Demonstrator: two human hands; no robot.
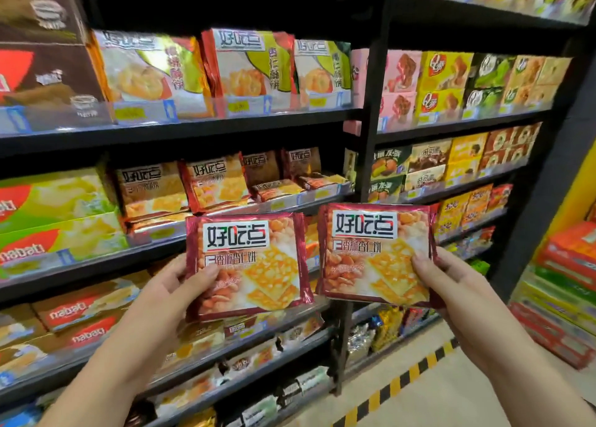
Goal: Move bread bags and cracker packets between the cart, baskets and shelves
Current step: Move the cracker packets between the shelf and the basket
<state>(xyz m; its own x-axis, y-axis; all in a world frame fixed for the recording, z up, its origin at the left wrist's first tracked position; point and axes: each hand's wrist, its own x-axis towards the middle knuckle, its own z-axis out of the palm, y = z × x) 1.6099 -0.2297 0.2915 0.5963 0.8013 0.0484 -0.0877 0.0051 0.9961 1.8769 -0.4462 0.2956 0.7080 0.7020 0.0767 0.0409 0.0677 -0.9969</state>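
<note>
I hold two red cracker packets upright in front of the shelves. My left hand grips the lower left corner of the left cracker packet. My right hand grips the lower right edge of the right cracker packet; a second packet's edge seems to show behind it. Both fronts face me, with almond and cracker pictures. Matching red packets stand on the middle shelf just behind and above the left packet.
Black shelving is filled with biscuit packets and boxes on several levels. Green and red wafer boxes sit at the left. Stacked cartons stand at the right. A yellow-black floor stripe runs along the shelf base.
</note>
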